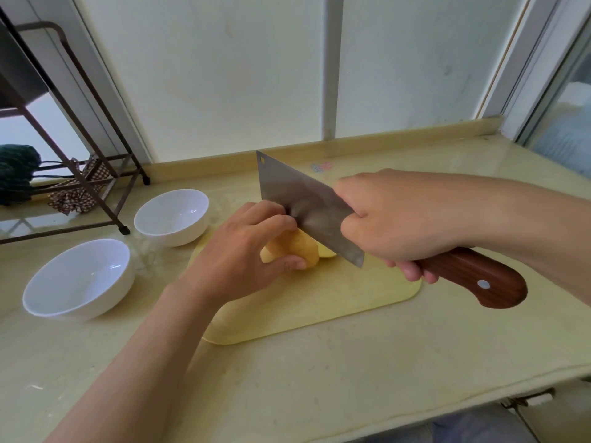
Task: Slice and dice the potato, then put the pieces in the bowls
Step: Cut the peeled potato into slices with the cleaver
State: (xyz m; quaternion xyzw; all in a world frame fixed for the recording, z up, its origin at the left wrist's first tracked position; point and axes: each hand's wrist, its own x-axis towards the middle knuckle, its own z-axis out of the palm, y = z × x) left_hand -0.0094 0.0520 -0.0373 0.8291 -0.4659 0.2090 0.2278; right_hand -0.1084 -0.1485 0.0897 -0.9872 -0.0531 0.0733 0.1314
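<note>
We are looking down over a pale, glossy stone countertop (319, 378) that is running back to a low raised lip. Behind it, frosted white wall panels (224, 75) are filling the back of the room. Far out to the left of the hands, a dark metal rack (80, 100) is standing on the counter, with a checked cloth (76, 193) and something dark green (16, 171) sitting low on it.

Beneath both hands a pale yellow cutting board (319, 308) is lying flat on the counter. Off the board, to the left of the holding hand, two white bowls are standing upright and apart. The nearer bowl (80, 276) is sitting well to its left, and the farther bowl (171, 215) is sitting just beyond it.

Now the cleaver (297, 199). The right hand (393, 219) is clenching round the front of its wooden handle (473, 276), and the butt is sticking out behind the fist. The blade is slanting, with its far corner raised and its flat lying against the other hand's knuckles.

The left hand (236, 254) is grasping the potato (287, 247) on the board, with the fingers curling over the top and the thumb pressing the near side. A cut slice (327, 251) is peeking out just under the blade, on the far side of that grip. Beyond the blade, a small coloured sticker (321, 167) is showing on the counter.
</note>
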